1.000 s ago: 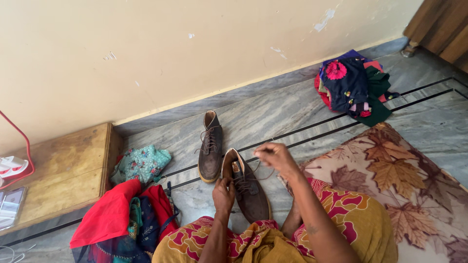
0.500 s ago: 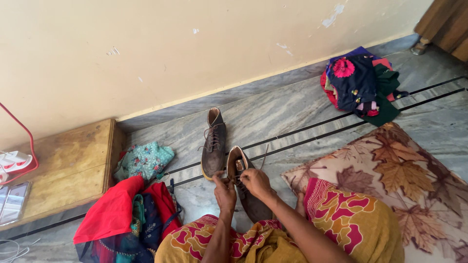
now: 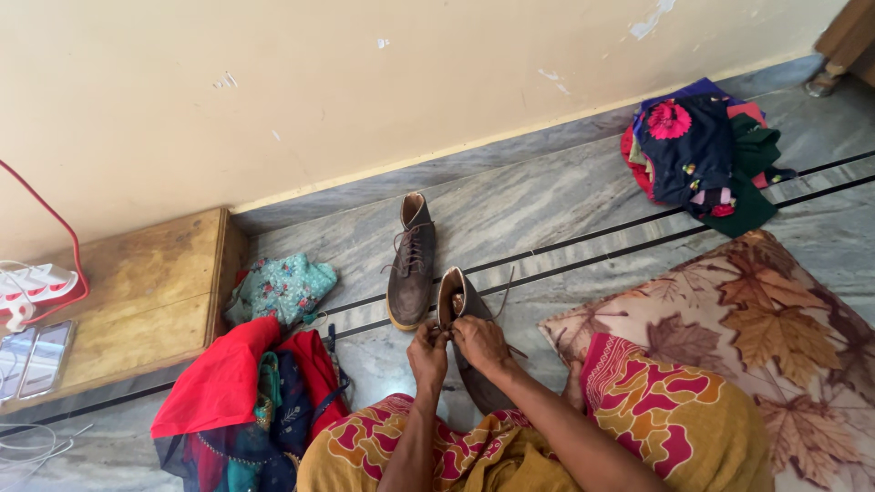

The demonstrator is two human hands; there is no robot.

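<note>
Both hands meet over the near brown boot (image 3: 469,346), which lies on the grey marble floor (image 3: 565,210) just in front of the person's knees, its open top pointing toward the wall. The left hand (image 3: 428,351) and the right hand (image 3: 480,342) touch each other at the boot's upper eyelets, fingers pinched on the dark lace (image 3: 503,296), one end of which trails loose past the boot's right side. A second brown boot (image 3: 410,269), laced, stands just beside it on the left, closer to the wall. Left of the boots lie a teal flowered cloth (image 3: 283,287) and a red and blue heap of clothes (image 3: 246,401). A low wooden platform (image 3: 146,292) sits against the wall at the left. A leaf-patterned cushion (image 3: 766,310) lies at the right, and a pile of dark clothes (image 3: 697,155) lies near the far right wall.
</note>
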